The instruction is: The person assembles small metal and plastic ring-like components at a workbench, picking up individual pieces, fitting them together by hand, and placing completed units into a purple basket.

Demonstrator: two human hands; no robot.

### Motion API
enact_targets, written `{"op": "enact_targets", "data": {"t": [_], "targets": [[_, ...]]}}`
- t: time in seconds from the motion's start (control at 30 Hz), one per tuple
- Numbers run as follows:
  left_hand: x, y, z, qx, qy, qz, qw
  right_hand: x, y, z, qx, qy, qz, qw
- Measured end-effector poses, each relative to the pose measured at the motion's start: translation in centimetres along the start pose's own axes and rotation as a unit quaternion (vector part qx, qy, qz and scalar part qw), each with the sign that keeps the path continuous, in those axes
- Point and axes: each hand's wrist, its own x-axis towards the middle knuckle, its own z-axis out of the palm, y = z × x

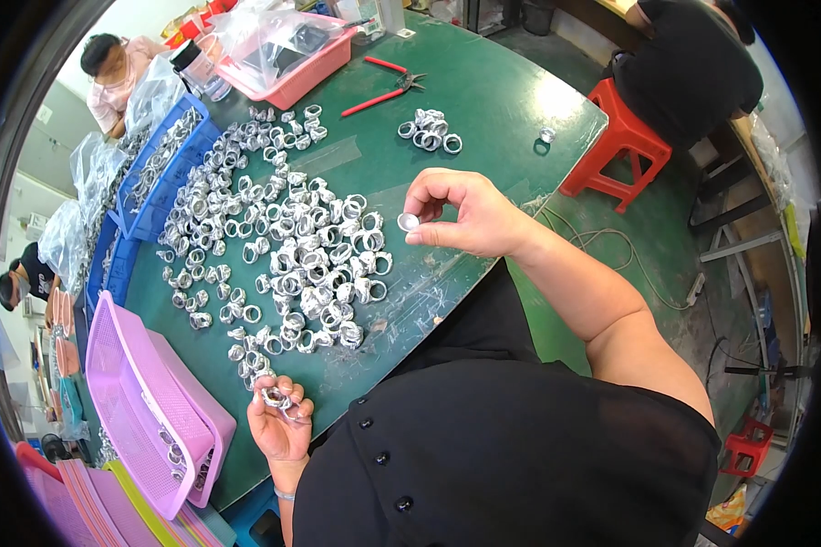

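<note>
My right hand is over the table's near edge, thumb and fingers pinched on a silver ring whose round face shows. Lower left, my left hand is turned palm up, its curled fingers around a few silver rings; how many is partly hidden. A wide spread of silver rings covers the table between and beyond my hands. Past my right hand sits a small separate heap of rings. One lone ring lies near the table's right corner.
On the green table lie red-handled cutters. A pink tray with plastic bags stands at the back. Blue bins of rings and a purple basket line the left. A red stool bears a seated person; other people are at far left.
</note>
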Motion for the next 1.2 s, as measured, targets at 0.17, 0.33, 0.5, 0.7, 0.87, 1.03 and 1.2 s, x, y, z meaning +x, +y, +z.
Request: {"op": "enact_targets", "data": {"t": [0.17, 0.33, 0.5, 0.7, 0.87, 1.03, 1.2], "targets": [[0.2, 0.0, -0.3, -0.007, -0.007, -0.005, 1.0, 0.0, 0.3, -0.1, -0.007, 0.003, 0.006, 1.0], [0.0, 0.1, -0.1, -0.015, -0.007, -0.001, 1.0, 2.0, 2.6, -3.9, -0.144, 0.139, 0.028, 0.979], [0.2, 0.3, 0.1, -0.03, -0.006, 0.003, 1.0, 4.6, 9.0, -10.3, -0.433, 0.223, 0.135, 0.863], [0.1, 0.1, -0.5, -0.037, -0.003, -0.008, 0.999, 5.5, 7.6, -10.1, -0.47, 0.141, 0.17, 0.854], [0.0, 0.1, -0.7, -0.039, -0.024, -0.007, 0.999, 6.1, 3.8, -3.0, -0.365, 0.097, 0.035, 0.925], [-0.2, 0.3, -0.6, -0.031, 0.001, -0.004, 0.999, 7.9, 1.8, 7.0, -0.326, -0.07, -0.096, 0.938], [0.1, -0.1, 0.4, 0.014, 0.047, -0.013, 0.999, 8.7, 2.7, 8.5, -0.387, -0.075, -0.085, 0.915]]}}
